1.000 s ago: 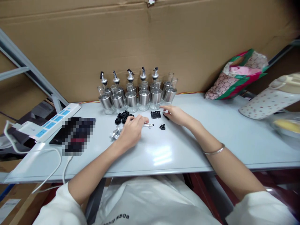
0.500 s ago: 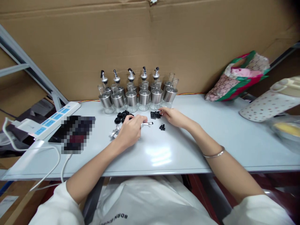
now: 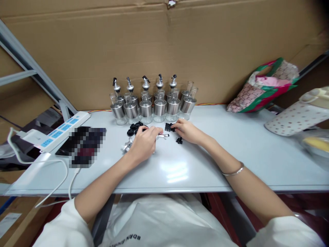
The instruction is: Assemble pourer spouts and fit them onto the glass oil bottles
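My left hand (image 3: 145,141) is closed around a silver pourer spout (image 3: 162,136), whose narrow tip points right with a dark end. More silver spout parts (image 3: 126,146) lie beside that hand, partly covered by it. Behind it sits a cluster of round black stoppers (image 3: 131,130). My right hand (image 3: 187,131) has its fingertips drawn together on the right end of a row of small black pieces (image 3: 168,127); what is between them is hidden. Just below those fingers is a little heap of tiny black caps (image 3: 179,140).
Glass bottles with steel bands (image 3: 146,109) stand in two rows at the back, several topped with pourers (image 3: 146,82). At left are a power strip (image 3: 63,130), phones and white cables. A patterned bag (image 3: 246,94) and a dotted flask (image 3: 290,118) are at right.
My right hand has shifted slightly left and down over the row of black pieces, covering its right end. My left hand still holds the spout. The camera view has moved slightly.
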`<move>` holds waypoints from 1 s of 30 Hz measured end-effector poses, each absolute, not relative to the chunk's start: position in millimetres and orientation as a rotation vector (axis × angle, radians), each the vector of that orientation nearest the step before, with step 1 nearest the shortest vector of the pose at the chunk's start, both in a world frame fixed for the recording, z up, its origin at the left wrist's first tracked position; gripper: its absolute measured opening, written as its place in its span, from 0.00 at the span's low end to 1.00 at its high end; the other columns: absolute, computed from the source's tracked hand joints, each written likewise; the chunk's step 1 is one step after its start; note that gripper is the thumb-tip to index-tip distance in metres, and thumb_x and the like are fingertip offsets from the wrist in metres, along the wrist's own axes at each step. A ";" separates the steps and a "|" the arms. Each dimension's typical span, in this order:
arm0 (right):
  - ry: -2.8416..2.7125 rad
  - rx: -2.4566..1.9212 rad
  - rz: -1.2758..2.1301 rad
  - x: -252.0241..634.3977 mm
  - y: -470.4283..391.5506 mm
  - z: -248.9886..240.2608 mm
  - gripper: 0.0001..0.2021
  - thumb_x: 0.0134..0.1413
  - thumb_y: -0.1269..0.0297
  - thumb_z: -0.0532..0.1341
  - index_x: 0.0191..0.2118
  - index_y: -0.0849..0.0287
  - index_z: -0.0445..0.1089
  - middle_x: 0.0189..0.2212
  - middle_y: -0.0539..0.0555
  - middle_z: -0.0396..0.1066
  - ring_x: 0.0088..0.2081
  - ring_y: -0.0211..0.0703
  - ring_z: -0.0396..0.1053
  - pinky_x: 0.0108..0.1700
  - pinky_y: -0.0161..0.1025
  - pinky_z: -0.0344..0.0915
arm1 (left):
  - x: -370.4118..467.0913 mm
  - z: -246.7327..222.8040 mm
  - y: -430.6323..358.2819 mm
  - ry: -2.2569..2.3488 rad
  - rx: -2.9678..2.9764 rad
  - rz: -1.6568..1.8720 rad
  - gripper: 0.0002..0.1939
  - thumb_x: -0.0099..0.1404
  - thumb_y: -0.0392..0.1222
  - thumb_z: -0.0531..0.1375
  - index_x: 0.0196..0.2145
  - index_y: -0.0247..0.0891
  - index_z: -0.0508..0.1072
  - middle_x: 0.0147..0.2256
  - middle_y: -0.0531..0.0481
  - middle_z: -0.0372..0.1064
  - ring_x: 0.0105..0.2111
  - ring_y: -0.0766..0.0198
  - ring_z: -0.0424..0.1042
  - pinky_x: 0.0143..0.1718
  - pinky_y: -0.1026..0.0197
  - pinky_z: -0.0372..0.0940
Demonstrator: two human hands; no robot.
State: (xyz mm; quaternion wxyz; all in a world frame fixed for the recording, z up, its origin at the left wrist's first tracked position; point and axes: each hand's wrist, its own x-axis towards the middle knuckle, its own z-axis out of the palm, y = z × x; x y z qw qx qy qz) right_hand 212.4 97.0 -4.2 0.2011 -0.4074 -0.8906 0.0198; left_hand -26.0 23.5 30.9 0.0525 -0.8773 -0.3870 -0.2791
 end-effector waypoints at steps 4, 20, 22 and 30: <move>-2.489 -1.118 0.044 204.0 91.9 -6.0 0.16 0.60 0.69 0.50 0.50 0.63 0.70 0.35 0.59 0.64 0.38 0.47 0.64 0.43 0.46 0.65 | -27.3 31.4 24.5 -1.192 -2.663 -0.858 0.23 0.54 0.21 0.46 0.43 0.39 0.65 0.38 0.50 0.73 0.37 0.63 0.71 0.48 0.58 0.55; -2.550 -1.130 0.195 196.9 88.7 -7.9 0.20 0.64 0.61 0.46 0.49 0.63 0.70 0.38 0.62 0.65 0.41 0.52 0.63 0.47 0.50 0.63 | -25.3 35.8 21.7 -1.190 -2.757 -0.806 0.19 0.56 0.24 0.48 0.42 0.38 0.66 0.37 0.51 0.73 0.36 0.63 0.70 0.44 0.59 0.57; -2.540 -1.111 0.195 198.0 90.1 -7.2 0.19 0.63 0.65 0.45 0.48 0.63 0.71 0.37 0.62 0.65 0.40 0.51 0.64 0.46 0.49 0.63 | -26.0 35.5 22.7 -1.190 -2.755 -0.797 0.18 0.56 0.25 0.48 0.42 0.38 0.66 0.37 0.51 0.73 0.36 0.63 0.70 0.43 0.59 0.57; -2.290 -1.062 0.106 205.3 79.4 25.5 0.14 0.62 0.66 0.49 0.45 0.62 0.70 0.34 0.59 0.72 0.37 0.48 0.68 0.42 0.44 0.64 | -26.6 32.8 26.0 -1.279 -2.722 -0.846 0.19 0.49 0.24 0.48 0.38 0.38 0.64 0.33 0.51 0.71 0.30 0.63 0.67 0.41 0.59 0.59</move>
